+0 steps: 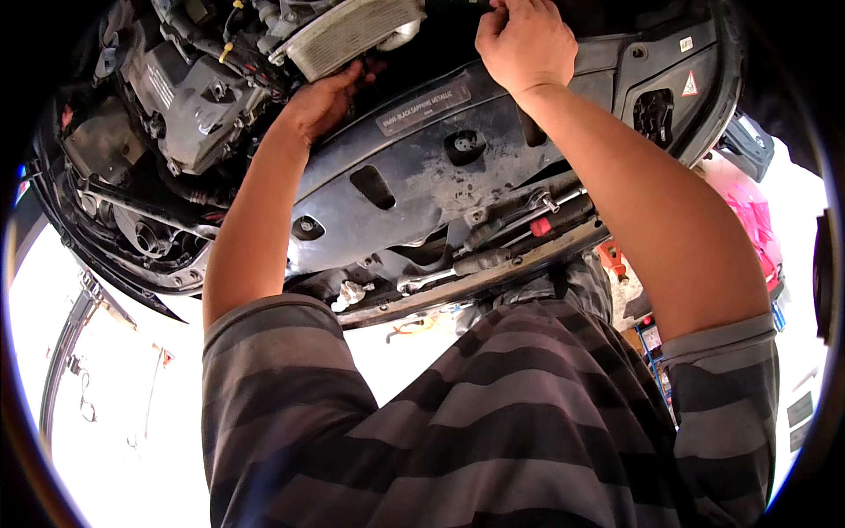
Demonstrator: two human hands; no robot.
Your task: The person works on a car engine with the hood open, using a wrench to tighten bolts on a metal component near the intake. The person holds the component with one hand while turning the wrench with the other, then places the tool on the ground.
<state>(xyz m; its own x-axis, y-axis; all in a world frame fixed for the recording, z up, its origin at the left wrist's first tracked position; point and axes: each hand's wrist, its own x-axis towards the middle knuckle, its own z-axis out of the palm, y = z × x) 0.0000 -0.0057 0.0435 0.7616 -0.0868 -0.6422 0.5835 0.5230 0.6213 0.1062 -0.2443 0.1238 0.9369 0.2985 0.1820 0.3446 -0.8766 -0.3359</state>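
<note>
My left hand [327, 104] reaches over the upper edge of a black plastic panel [334, 189] at the front of a car's engine bay. Its fingers go into shadow just under a ribbed silver metal part [352, 40], and what they touch there is hidden. Farther right, my right hand [531, 51] is closed with its back toward me, above the same panel edge. Whatever its curled fingers grip is out of sight at the top.
A dark engine cover [198, 101] sits at the left among hoses and wires. Along the panel's near edge lie a ratchet [424, 282], another chrome tool [547, 202], a red piece [540, 227] and a crumpled white scrap [350, 296]. Pink material [750, 220] shows at the right.
</note>
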